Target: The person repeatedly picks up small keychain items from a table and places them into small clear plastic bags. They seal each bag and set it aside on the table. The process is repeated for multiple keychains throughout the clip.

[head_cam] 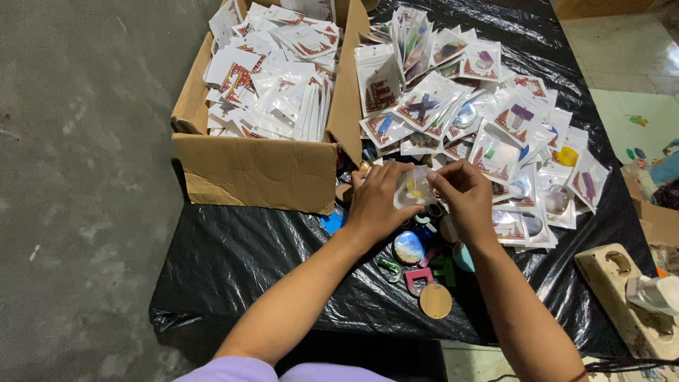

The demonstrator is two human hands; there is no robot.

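Note:
My left hand (375, 201) and my right hand (463, 194) meet over a black plastic sheet (233, 262), both gripping one small clear plastic packet (414, 189) with a yellow piece inside. Below my hands lie several loose trinkets: a round blue disc (409, 247), a pink letter shape (417, 277), a green letter shape (445, 270) and a round tan disc (436, 301). Beyond my hands spreads a heap of filled white-backed packets (495, 120).
An open cardboard box (254, 170) at the left is full of flat white packets (272, 78). A pale wooden block with round cut-outs (622, 297) lies at the right. Grey concrete floor (78, 177) lies to the left of the sheet.

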